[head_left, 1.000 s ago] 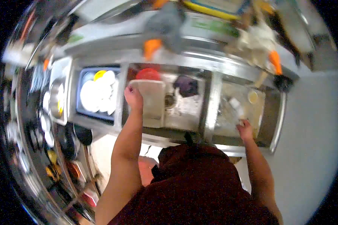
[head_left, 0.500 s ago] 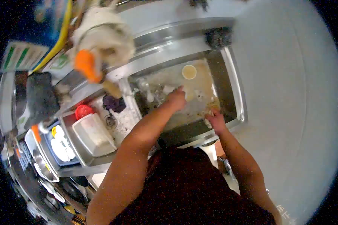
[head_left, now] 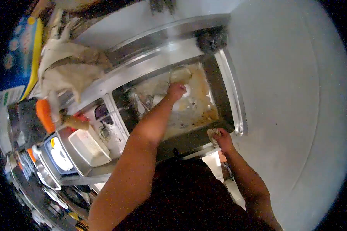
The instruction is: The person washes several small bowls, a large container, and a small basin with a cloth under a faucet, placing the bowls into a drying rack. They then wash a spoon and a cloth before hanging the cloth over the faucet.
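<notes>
At the far left a tray [head_left: 46, 148] holds white plates [head_left: 61, 158]. Just right of it, a white rectangular tub [head_left: 89, 147] lies bottom-up in the middle basin [head_left: 117, 119] of a steel sink. Pale rags [head_left: 71, 71] are heaped on the ledge behind.

The left hand [head_left: 176, 91] reaches across into the right basin [head_left: 198, 111], which is smeared brown. Its fingers are curled against the near edge of a pale round bowl [head_left: 180, 74] at the back of that basin. The blur hides whether they actually grip it.

A dark scrubber [head_left: 211, 39] sits on the rim at the basin's far right corner. The right hand [head_left: 223, 140] rests on the basin's front rim, clenched around a crumpled pale cloth [head_left: 213, 134].
</notes>
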`<state>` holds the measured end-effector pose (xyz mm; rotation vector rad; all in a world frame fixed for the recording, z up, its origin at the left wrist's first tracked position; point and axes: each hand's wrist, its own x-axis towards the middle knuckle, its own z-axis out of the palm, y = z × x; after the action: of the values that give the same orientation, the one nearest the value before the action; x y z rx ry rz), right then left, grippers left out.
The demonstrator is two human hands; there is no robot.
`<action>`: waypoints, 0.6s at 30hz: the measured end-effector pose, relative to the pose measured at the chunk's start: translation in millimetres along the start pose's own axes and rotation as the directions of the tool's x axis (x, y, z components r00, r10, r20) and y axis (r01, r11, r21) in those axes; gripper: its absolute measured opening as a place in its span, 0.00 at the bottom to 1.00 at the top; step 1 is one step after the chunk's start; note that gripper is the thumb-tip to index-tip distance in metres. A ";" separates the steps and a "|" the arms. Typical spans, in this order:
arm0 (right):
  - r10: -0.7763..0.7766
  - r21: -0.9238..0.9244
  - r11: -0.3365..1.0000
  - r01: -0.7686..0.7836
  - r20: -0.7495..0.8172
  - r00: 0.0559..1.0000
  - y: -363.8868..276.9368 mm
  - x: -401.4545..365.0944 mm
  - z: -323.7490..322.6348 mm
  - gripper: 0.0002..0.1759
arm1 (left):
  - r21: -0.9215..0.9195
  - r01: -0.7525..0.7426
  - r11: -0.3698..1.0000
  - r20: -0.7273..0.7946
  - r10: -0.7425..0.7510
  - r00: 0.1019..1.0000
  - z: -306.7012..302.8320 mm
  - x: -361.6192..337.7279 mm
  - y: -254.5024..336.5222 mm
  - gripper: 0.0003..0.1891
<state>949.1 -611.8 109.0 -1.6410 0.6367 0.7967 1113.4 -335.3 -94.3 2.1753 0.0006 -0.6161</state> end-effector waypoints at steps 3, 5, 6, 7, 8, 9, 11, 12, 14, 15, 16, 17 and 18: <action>0.017 -0.061 0.998 -0.018 -0.029 0.999 -32.8 9.6 24.2 0.16 | -0.925 0.325 0.196 0.258 -0.302 0.918 -33.5 -85.3 46.1 0.10; 0.220 0.358 0.893 -0.273 0.184 0.958 -53.6 15.3 44.9 0.16 | -0.940 0.342 0.000 0.329 -0.275 0.904 -48.2 -125.8 47.2 0.10; 0.206 0.355 0.896 -0.267 0.201 0.958 -66.2 18.1 56.7 0.16 | -0.955 0.263 -0.134 0.292 -0.290 0.912 -66.4 -153.1 55.0 0.09; 0.171 0.451 0.842 -0.296 0.298 0.939 -79.7 19.4 71.3 0.16 | -0.949 0.173 -0.264 0.253 -0.312 0.916 -86.2 -179.4 60.3 0.08; 0.124 0.534 0.776 -0.337 0.394 0.911 -93.8 21.2 89.7 0.16 | -0.956 0.147 -0.252 0.228 -0.328 0.917 -105.9 -201.2 60.2 0.08; 0.110 0.526 0.780 -0.340 0.420 0.901 -109.0 23.2 111.7 0.16 | -0.974 0.046 -0.222 0.127 -0.370 0.920 -125.8 -221.9 59.3 0.09; -0.060 0.556 0.806 -0.205 0.422 0.905 -141.8 23.2 162.6 0.17 | -0.990 -0.100 -0.097 -0.052 -0.405 0.913 -164.5 -260.4 60.4 0.12; -0.157 0.566 0.810 -0.150 0.457 0.876 -158.2 21.2 190.2 0.17 | -0.993 -0.112 0.033 -0.116 -0.320 0.940 -175.9 -271.8 44.9 0.15; -0.324 0.570 0.821 -0.005 0.473 0.819 -195.1 6.5 249.6 0.16 | -0.982 -0.128 0.141 -0.164 -0.286 0.944 -200.5 -295.7 32.8 0.16; -0.395 0.558 0.826 0.087 0.461 0.795 -208.6 -5.0 277.2 0.15 | -0.978 -0.142 0.152 -0.181 -0.287 0.941 -211.8 -304.0 36.6 0.16; -0.407 0.561 0.823 0.093 0.468 0.784 -203.3 -7.2 303.3 0.15 | -0.964 -0.146 0.222 -0.213 -0.319 0.924 -222.4 -309.5 47.0 0.15; -0.633 0.311 0.774 0.551 0.378 0.676 -194.4 -4.1 330.3 0.14 | -0.946 -0.146 0.290 -0.246 -0.348 0.905 -233.7 -314.3 51.5 0.14; -0.802 -0.011 0.505 0.863 0.365 0.473 -189.4 -3.7 351.1 0.14 | -0.905 -0.078 0.418 -0.265 -0.412 0.872 -236.6 -309.5 25.7 0.12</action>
<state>1033.4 -229.2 184.3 -1.6739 -0.5342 0.3413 948.3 -111.1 179.5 1.1578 0.6898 -0.0909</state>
